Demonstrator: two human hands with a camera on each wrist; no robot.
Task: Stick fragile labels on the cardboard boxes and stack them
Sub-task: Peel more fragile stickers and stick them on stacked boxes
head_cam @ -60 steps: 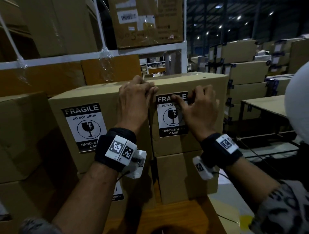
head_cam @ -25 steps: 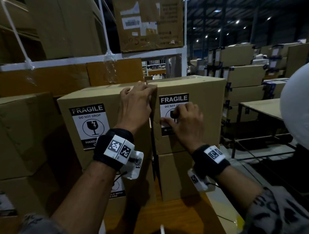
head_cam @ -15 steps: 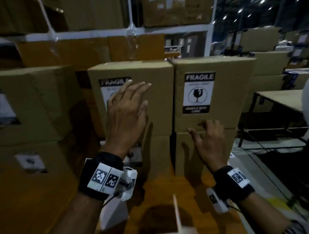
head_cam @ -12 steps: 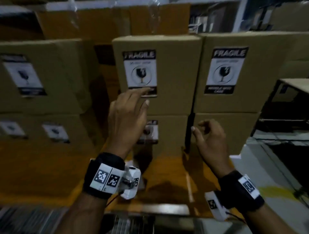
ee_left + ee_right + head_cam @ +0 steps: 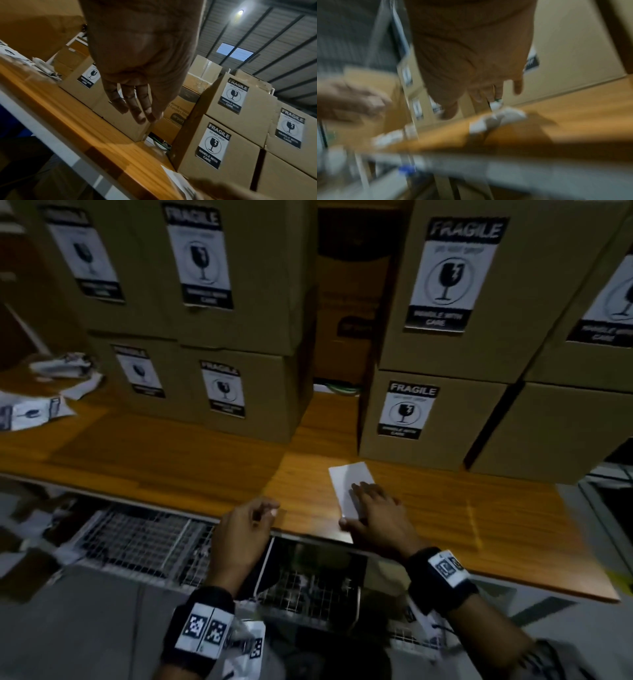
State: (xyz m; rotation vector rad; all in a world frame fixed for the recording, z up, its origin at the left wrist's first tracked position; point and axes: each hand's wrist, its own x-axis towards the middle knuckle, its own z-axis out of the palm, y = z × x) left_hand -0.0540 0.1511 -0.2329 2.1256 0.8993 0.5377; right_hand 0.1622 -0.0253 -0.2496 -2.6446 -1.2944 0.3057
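Observation:
Two stacks of cardboard boxes (image 5: 455, 350) stand on the wooden table (image 5: 191, 467), most with a black-and-white fragile label (image 5: 452, 272) on the front. The lower right box (image 5: 555, 429) shows a bare front. A white label sheet (image 5: 349, 477) lies blank side up near the table's front edge. My right hand (image 5: 366, 501) lies on it with fingers flat and thumb at its near edge. My left hand (image 5: 257, 515) hovers over the table edge, fingers loosely curled, holding nothing. The right wrist view is blurred, with fingers spread above the white sheet (image 5: 498, 119).
Crumpled label backings (image 5: 41, 402) lie at the table's left end. A wire mesh rack (image 5: 144, 542) sits below the front edge. Between the two stacks is a dark gap (image 5: 346, 364) with another box behind it.
Both hands left the top right box, where the right one was rubbing its label, and dropped to the table. The right hand now lies on the white sheet. My view tilted down.

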